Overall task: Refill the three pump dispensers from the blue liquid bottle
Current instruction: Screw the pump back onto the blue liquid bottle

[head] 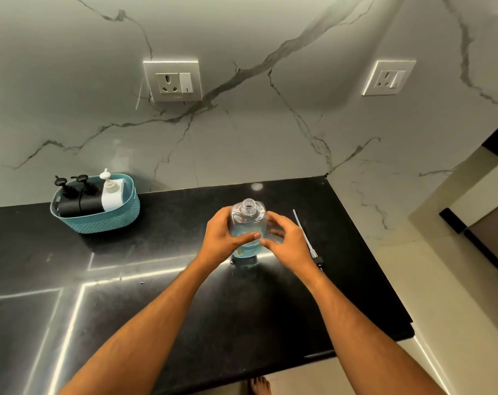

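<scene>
A clear bottle [247,216] with blue liquid in its lower part stands upright on the black counter [162,252], its neck uncapped. My left hand [223,238] wraps its left side, thumb across the front. My right hand [285,240] touches its right side with fingers curled. A pump head with a long white tube [306,238] lies on the counter just right of my right hand. Two black pump dispensers [79,199] and a white pump dispenser [112,192] stand in a teal basket [99,220] at the back left.
A marble wall with two power sockets [172,81] [389,78] rises behind the counter. The counter's right edge [379,269] drops to a pale floor. A bare foot [259,386] shows below the front edge.
</scene>
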A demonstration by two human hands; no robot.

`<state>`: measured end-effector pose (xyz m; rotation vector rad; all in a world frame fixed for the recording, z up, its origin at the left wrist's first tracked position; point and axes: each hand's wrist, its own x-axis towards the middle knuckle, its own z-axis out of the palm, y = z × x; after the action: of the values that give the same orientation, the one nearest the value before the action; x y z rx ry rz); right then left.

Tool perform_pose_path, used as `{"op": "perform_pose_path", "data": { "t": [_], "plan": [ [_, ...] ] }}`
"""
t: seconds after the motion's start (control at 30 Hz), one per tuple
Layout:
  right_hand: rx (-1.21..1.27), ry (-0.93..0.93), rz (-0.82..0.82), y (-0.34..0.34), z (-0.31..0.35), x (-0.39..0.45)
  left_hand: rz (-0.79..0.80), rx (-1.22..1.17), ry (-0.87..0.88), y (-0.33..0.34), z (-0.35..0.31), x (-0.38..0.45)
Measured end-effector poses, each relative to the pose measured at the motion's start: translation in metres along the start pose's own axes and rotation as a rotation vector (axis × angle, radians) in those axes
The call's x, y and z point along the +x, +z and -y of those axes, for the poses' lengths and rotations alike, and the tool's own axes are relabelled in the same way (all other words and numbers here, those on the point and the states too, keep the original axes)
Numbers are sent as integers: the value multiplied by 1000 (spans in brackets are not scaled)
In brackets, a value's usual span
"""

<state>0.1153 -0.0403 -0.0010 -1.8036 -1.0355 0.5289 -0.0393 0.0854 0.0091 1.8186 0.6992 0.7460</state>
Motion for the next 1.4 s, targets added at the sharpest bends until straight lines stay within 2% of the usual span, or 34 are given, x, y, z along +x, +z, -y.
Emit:
{"op": "perform_pose_path", "data": {
  "t": [0.13, 0.23, 0.33, 0.47, 0.7, 0.97, 1.23, 1.4],
  "plan": [
    [-349, 93, -288, -20, -28, -16, 17, -26, -29, 3, 2, -5],
    [-542, 201, -376, -33, -41, -32, 20, -38, -40, 6, 2, -9],
    [-668, 318, -367, -38, -51, -43, 23, -36, -45, 8, 2, -11],
    [-667, 430, -327, -38, -55, -47, 28, -36, -63, 12, 1, -14],
    [-593, 457, -333, -36, -67, -45, 33, -17, -79, 12, 1, -16],
    [-380, 287, -504, -41, -52, -29, 17, -13, -76, 11, 0, -10],
    [-49, -77, -654, -57, 39, 6, -5, 3, -35, 5, 3, 0],
    [73, -193, -680, -69, 90, 17, -31, -3, -15, -4, 0, 6]
  ]
}}
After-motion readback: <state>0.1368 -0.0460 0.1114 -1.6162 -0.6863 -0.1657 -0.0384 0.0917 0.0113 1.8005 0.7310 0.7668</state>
